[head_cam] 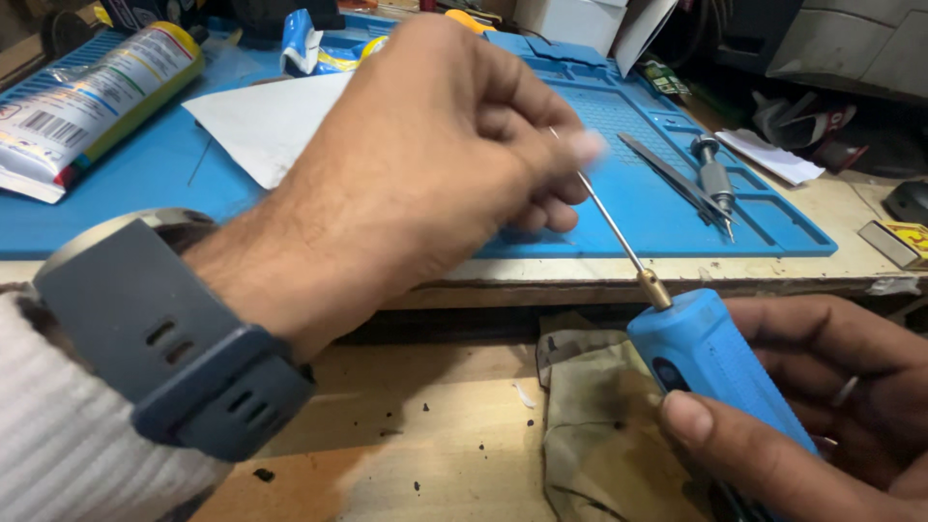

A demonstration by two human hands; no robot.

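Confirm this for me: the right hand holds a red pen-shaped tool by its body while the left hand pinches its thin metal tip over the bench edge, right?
Not quite. In the head view the tool in the right hand is blue, not red. The rest holds: the left hand pinches its thin metal tip over the bench edge.

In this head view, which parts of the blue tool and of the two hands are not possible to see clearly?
- Thin metal tip of the blue tool: its upper end is hidden behind the left hand.
- Left fingertips: blurred, so the grip is unclear.
- Blue tool: its rear is cut off by the bottom edge.
- Right hand: cut by the right and bottom edges.
- Tweezers on the blue mat: their tips are too small.
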